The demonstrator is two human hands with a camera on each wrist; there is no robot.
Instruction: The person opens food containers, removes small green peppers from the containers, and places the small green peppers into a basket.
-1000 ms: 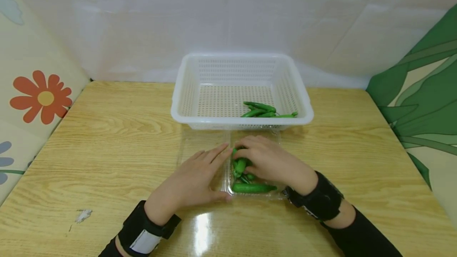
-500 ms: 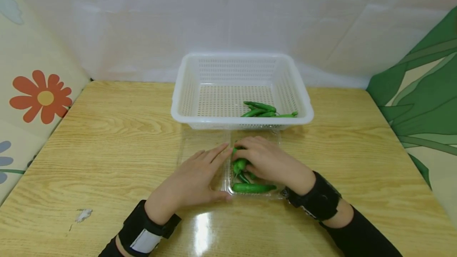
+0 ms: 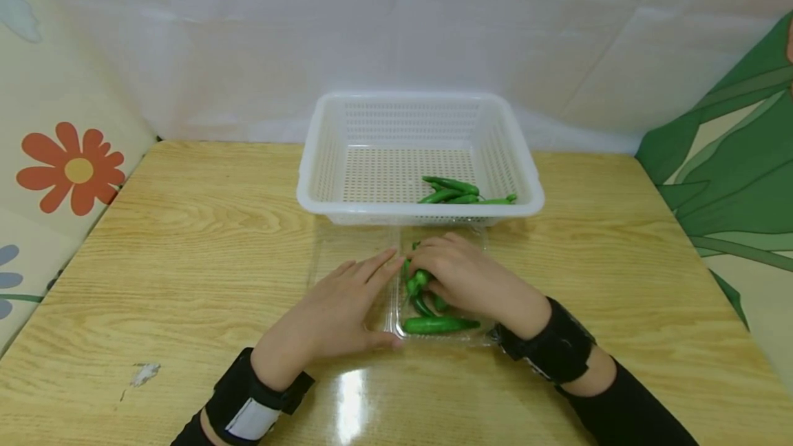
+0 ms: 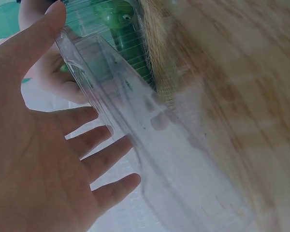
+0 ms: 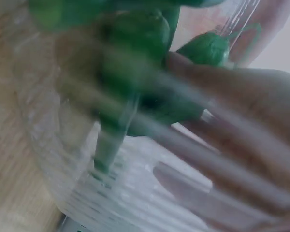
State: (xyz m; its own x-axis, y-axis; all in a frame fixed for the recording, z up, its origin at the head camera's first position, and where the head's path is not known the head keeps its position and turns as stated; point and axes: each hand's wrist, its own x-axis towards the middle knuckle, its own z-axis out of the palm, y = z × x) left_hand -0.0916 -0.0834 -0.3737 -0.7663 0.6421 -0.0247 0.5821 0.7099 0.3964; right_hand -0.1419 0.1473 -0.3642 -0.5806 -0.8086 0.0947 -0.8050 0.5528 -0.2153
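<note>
A clear plastic hinged box lies unfolded on the table, its lid half to the left. Several green chili peppers lie in the right half; one long pepper lies crosswise along the near edge. My right hand reaches into that half, fingers curled on a green pepper. In the right wrist view its fingers touch peppers, some of them blurred. My left hand lies over the lid half, fingers extended, thumb by the near edge. In the left wrist view its fingertips touch the clear plastic wall.
A white perforated basket stands directly behind the plastic box. More green peppers lie in its front right corner. Wooden tabletop extends on both sides. A white cloth hangs behind, and patterned panels flank the table.
My right hand has shifted slightly while handling the peppers; the ones under its fingers have turned and moved a little. My left hand and the basket have stayed in place.
</note>
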